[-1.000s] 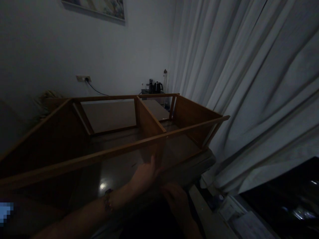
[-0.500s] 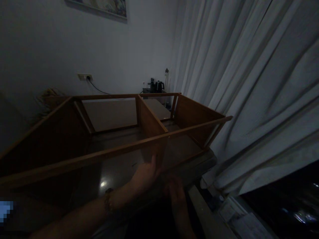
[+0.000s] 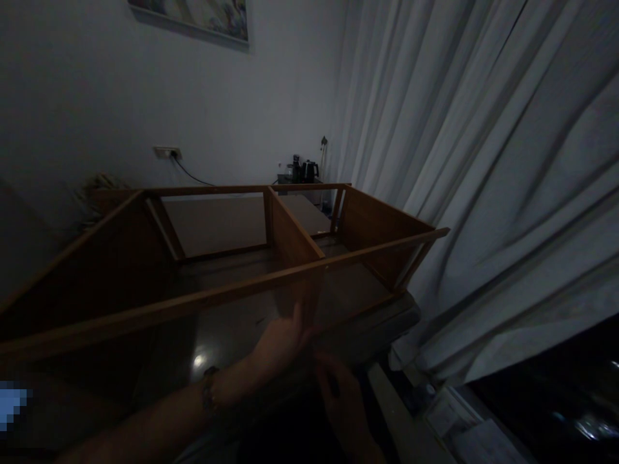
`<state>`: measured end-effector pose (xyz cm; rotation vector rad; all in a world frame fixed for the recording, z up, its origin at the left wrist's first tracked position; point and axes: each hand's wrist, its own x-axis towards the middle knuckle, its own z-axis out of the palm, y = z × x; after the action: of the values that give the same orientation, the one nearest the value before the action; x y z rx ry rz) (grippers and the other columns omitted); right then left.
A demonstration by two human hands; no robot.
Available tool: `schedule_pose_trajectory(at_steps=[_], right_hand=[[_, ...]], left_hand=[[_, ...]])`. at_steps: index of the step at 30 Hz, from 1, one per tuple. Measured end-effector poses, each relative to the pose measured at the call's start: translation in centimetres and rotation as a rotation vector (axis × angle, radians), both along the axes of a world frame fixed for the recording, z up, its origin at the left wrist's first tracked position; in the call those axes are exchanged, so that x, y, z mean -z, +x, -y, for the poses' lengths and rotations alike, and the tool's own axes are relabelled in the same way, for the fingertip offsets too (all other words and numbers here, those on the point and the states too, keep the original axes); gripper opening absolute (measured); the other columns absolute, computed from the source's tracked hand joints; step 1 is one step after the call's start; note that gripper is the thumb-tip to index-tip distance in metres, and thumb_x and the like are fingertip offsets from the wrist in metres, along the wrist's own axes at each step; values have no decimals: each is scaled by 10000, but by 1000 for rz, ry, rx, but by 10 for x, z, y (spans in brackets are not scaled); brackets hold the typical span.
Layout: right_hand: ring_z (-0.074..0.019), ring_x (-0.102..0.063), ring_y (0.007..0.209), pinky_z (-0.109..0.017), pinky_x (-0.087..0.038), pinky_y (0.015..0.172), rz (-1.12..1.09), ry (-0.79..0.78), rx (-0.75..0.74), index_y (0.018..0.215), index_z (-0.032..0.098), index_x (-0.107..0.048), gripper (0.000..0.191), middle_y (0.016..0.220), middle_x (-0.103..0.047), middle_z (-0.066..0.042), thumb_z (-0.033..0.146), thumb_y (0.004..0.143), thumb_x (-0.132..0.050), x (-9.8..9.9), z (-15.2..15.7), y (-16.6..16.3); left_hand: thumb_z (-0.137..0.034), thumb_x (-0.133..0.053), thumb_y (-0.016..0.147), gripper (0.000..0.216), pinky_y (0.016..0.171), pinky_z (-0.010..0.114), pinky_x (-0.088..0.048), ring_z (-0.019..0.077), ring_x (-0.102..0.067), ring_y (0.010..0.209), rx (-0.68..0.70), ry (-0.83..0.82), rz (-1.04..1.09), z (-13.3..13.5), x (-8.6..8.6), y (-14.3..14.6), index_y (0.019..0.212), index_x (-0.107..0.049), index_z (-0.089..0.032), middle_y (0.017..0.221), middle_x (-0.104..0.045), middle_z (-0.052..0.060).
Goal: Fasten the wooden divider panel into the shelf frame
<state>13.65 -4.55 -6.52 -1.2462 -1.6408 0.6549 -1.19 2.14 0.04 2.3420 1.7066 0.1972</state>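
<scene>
A brown wooden shelf unit [image 3: 217, 296] lies across the view, with a middle board [image 3: 294, 225] dividing it. My left hand [image 3: 285, 338], with a bracelet on its wrist, is at the near lower end of that board. Its thumb points up along the board and its other fingers close round the near edge, partly lost in the dark. Just right of it and lower, my right hand [image 3: 341, 390] is curled, thumb and fingers drawn together below the unit's near side. Whatever sits between those fingertips is too dark to make out.
A grey padded surface [image 3: 387, 322] lies beneath the unit. Long pale curtains [image 3: 464, 180] hang at the right. At the back are a black kettle [image 3: 309, 171] and a wall socket [image 3: 167, 153] with a cord. Boxes [image 3: 449, 412] stand low at the right.
My right hand has shifted slightly left and turned, its fingers now more curled. My left hand stays at the middle board. The view has tipped up slightly.
</scene>
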Motion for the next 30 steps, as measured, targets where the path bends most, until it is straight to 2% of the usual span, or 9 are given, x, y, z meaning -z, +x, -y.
schedule_pose_trajectory(at_steps=[3,5,7,10,13,16,19,24,30], right_hand=[[-194,-596,903,-310,-431,819,100,0,-9,1054,239,-582,265,997,-646,-55,260,847,-418,-1,0,0],[-190,-621,828,-296,-458,756,42,-64,19,1103,240,-547,295,960,-655,-57,283,860,-386,-3,2,-4],[-166,-637,637,-259,-485,603,-108,-168,38,1142,222,-499,323,813,-673,-47,330,867,-367,-6,3,-12],[-122,-559,392,-208,-428,393,-439,-325,86,1150,186,-419,381,612,-633,0,413,845,-394,-6,3,-24],[-103,-529,365,-186,-387,346,-725,-400,141,1074,184,-417,406,611,-617,11,463,786,-481,-3,1,-29],[-100,-540,400,-195,-403,380,-852,-447,115,1036,194,-433,389,662,-625,2,464,768,-511,0,0,-28],[-120,-582,488,-216,-448,457,-746,-421,89,1007,199,-450,312,706,-639,-10,431,801,-477,-2,2,-24],[-170,-620,733,-234,-475,591,-310,-214,126,936,197,-519,221,846,-648,-57,374,822,-452,2,1,-12],[-174,-593,774,-266,-450,709,92,39,20,846,219,-602,133,824,-641,-41,294,802,-502,12,-3,3]], left_hand=[[-427,-240,865,531,558,231,-416,189,-641,718,0,-5,-9,0,-1,1,1239,-198,-52,816,-646,135],[-416,-236,868,522,565,234,-421,191,-640,721,2,0,-22,1,-2,1,1232,-213,-42,813,-643,140],[-408,-228,870,524,579,242,-428,193,-637,725,10,12,-32,2,-5,1,1229,-215,-27,805,-640,144],[-412,-214,868,532,596,252,-439,191,-632,728,45,28,-39,4,-8,0,1225,-216,-18,816,-635,154],[-412,-201,867,532,596,256,-445,186,-627,722,79,37,-36,5,-10,0,1224,-215,-18,833,-632,158],[-405,-192,868,523,590,254,-445,178,-625,706,81,28,-34,4,-10,-1,1226,-208,-23,828,-634,151],[-417,-186,867,530,586,251,-442,177,-625,701,78,37,-28,4,-10,-1,1223,-209,-25,814,-634,147],[-438,-181,867,552,602,250,-438,186,-631,722,58,35,-48,3,-10,0,1223,-217,-17,810,-635,155],[-456,-177,867,545,584,244,-433,185,-639,720,11,7,-60,3,-5,1,1218,-225,-41,817,-647,152]])
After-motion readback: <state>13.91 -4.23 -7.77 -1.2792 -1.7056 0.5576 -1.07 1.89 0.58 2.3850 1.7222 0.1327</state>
